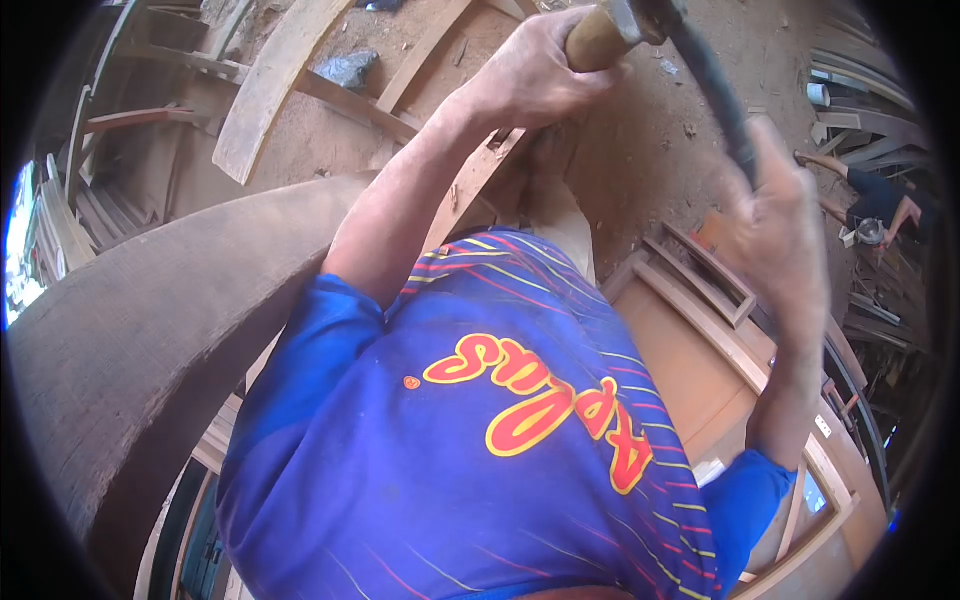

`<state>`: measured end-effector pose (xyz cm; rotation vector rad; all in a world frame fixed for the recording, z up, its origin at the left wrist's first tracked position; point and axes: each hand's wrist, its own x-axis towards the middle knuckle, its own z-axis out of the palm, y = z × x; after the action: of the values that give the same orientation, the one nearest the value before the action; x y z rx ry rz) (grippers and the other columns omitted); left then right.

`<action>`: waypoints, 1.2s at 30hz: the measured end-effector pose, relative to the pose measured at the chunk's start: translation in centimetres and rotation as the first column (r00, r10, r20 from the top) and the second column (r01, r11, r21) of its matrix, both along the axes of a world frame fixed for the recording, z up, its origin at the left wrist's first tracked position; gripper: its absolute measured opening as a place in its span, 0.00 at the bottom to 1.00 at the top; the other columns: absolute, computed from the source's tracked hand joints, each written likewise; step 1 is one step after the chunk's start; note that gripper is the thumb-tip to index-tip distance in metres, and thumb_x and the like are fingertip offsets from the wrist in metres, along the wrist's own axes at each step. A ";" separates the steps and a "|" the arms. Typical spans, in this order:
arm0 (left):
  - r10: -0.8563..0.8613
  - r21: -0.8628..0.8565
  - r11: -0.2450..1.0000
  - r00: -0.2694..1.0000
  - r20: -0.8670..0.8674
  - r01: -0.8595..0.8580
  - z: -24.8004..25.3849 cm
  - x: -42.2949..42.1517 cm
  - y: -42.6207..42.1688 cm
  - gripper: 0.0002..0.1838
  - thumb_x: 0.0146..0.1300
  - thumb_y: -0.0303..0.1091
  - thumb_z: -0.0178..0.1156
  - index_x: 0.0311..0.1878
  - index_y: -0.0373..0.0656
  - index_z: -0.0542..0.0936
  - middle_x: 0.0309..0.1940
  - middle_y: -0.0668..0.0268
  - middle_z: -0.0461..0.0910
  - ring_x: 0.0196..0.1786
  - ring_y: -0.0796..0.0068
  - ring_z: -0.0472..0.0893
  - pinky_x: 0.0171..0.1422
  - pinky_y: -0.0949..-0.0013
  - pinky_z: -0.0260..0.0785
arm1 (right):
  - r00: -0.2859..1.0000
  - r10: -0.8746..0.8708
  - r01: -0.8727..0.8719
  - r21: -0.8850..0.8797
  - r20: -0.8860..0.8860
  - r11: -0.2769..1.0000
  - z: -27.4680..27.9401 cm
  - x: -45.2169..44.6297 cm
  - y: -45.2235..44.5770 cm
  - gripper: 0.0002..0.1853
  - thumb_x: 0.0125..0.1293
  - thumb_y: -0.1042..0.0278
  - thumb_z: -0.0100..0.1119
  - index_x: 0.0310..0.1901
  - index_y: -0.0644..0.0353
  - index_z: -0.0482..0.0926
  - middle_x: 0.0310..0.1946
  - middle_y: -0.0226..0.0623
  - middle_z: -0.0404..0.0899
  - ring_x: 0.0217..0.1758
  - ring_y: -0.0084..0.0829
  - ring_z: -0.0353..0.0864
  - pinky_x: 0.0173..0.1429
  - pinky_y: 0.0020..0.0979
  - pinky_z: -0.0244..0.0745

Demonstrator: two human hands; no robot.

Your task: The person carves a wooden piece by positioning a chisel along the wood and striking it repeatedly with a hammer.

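Note:
My left hand [540,75] is wrapped round a thick wooden tool handle [598,42], its rounded end pointing right. What the other end of this tool looks like is hidden or out of view. My right hand [770,205], smeared by motion, is closed on the dark shaft of a hammer [715,90]. The grey metal head of the hammer lies at the top edge, partly cut off, close against the end of the wooden handle. Whether the two touch, I cannot tell. Below my left forearm stands a slotted wooden piece [478,185].
A big curved wooden slab [170,270] fills the left side. Wooden frames and a panel [690,350] lean at the right. Boards [275,85] and a plastic bag [346,69] lie on the dirt floor. Another person [880,195] is at far right beside stacked timber [870,95].

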<state>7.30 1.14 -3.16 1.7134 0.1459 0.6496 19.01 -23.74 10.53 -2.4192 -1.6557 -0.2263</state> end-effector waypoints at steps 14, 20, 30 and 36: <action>0.052 -0.021 0.998 0.991 -0.126 -0.055 0.3 5.0 0.5 0.13 0.66 0.30 0.62 0.52 0.39 0.80 0.39 0.59 0.85 0.42 0.64 0.84 0.48 0.59 0.76 | 0.452 -0.357 0.535 -0.072 -0.818 0.842 -1.4 -2.0 3.1 0.18 0.79 0.50 0.58 0.38 0.57 0.76 0.18 0.18 0.64 0.18 0.09 0.61 0.21 0.19 0.55; -0.037 -0.335 0.938 0.938 -0.345 -0.086 5.6 0.0 -1.0 0.13 0.69 0.30 0.64 0.55 0.38 0.81 0.42 0.64 0.85 0.46 0.76 0.83 0.53 0.67 0.76 | 0.387 -0.347 0.564 -0.078 -0.854 0.822 -3.7 -1.8 0.2 0.18 0.79 0.50 0.58 0.37 0.56 0.73 0.17 0.20 0.66 0.15 0.11 0.62 0.19 0.20 0.54; 0.119 -0.250 0.962 0.993 0.021 -0.110 12.0 1.4 2.2 0.10 0.67 0.35 0.67 0.31 0.41 0.81 0.22 0.73 0.79 0.25 0.86 0.78 0.29 0.75 0.70 | 0.315 -0.388 0.609 -0.129 -0.866 0.783 -6.5 -0.6 -2.5 0.18 0.80 0.51 0.57 0.36 0.56 0.72 0.18 0.21 0.66 0.16 0.11 0.64 0.19 0.20 0.56; 0.172 -0.422 0.876 0.969 -0.179 -0.234 9.2 -1.7 0.2 0.02 0.69 0.26 0.66 0.39 0.39 0.85 0.26 0.71 0.83 0.28 0.85 0.80 0.30 0.74 0.72 | 0.290 -0.406 0.617 -0.156 -0.867 0.772 -6.9 -1.0 -2.3 0.19 0.79 0.49 0.58 0.37 0.56 0.73 0.18 0.21 0.66 0.16 0.11 0.63 0.19 0.19 0.56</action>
<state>5.58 1.30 6.06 1.3074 0.5385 0.5978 17.98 -26.01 3.67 -2.1521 -0.3121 0.6487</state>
